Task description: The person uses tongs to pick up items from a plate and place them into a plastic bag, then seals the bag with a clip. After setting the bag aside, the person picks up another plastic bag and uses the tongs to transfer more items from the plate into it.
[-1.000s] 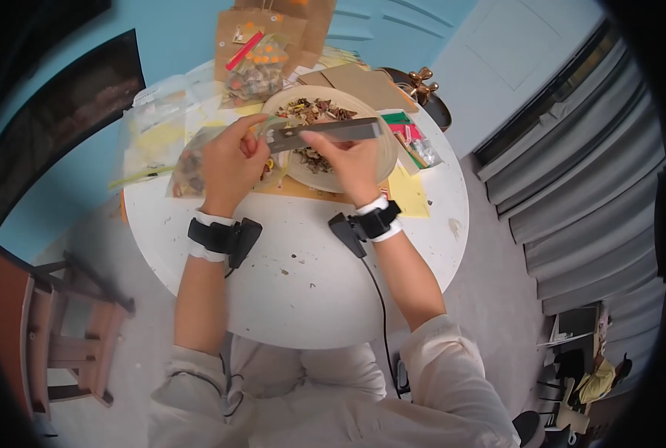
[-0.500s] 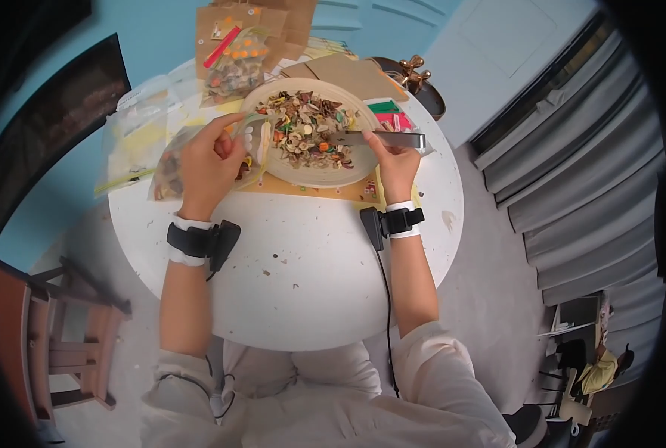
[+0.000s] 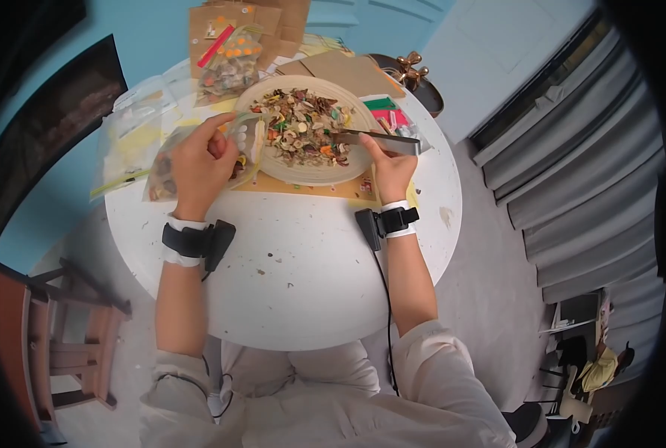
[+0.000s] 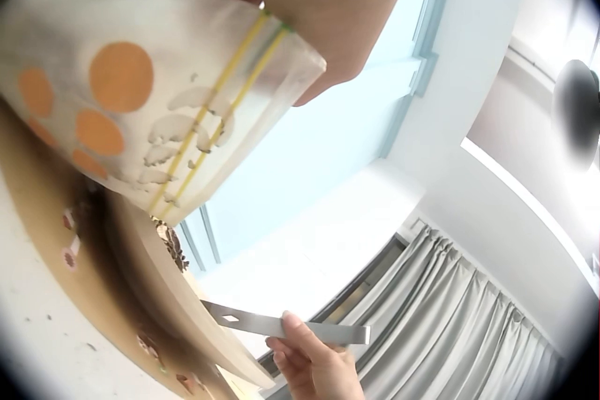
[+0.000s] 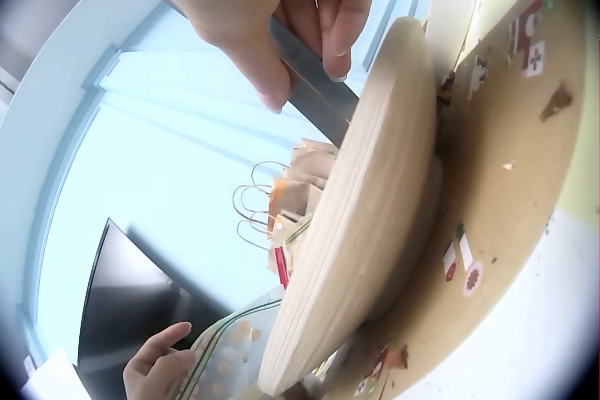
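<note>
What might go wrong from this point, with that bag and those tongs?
Pieces may slip from the metal tongs in the right hand before reaching the bag; small bits already dot the table.

The left hand holds the soft plastic bag near its mouth, so it could sag and let pieces miss.

Stirring might push dried pieces over the plate's rim.

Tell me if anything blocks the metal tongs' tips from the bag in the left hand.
Nothing visible stands up between the tongs and the bag in the left hand; only loose dried mix lies there, on the plate.
</note>
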Motion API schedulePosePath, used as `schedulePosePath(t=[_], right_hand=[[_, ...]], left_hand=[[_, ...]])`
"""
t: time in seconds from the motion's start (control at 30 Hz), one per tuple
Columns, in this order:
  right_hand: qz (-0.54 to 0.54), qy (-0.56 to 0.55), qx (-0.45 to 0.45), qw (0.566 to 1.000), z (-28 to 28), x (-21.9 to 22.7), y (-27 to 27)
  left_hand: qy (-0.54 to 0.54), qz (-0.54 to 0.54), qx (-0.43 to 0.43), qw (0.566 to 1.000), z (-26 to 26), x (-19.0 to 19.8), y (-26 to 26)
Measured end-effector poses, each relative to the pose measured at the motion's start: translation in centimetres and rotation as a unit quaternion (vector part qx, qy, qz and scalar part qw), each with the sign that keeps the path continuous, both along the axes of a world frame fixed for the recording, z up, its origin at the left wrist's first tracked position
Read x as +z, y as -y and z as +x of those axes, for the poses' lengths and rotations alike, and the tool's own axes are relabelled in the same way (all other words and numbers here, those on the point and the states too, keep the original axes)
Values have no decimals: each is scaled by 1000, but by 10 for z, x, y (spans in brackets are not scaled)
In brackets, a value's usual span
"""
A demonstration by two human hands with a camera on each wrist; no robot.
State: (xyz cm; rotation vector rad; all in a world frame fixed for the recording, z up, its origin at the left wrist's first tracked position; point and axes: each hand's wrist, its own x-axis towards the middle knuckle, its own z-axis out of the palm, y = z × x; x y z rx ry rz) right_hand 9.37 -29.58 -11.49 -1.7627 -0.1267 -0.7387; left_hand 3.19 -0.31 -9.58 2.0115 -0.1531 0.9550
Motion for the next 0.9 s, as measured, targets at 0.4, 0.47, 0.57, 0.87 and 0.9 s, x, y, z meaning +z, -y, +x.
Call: schedulePosePath(t=[0.4,0.47,0.57,0.87,0.9], right_hand=[[-21,-18,227,973,-51,51,-103],[-76,-10,228,971,-48,47,-114],[5,7,220,975,-45,56,-104],[-52,-28,13,998,5,26,-26],[-66,-46,4,997,5,24,-25]], left_hand=[[3,-32,-30,999,0,2,-2],[13,-34,-30,999,0,2,-2],[-1,-36,-31,999,-1,2,-3],[-14,-30,-37,999,0,1,-2],[-11,-28,-35,999,-1,1,-2]])
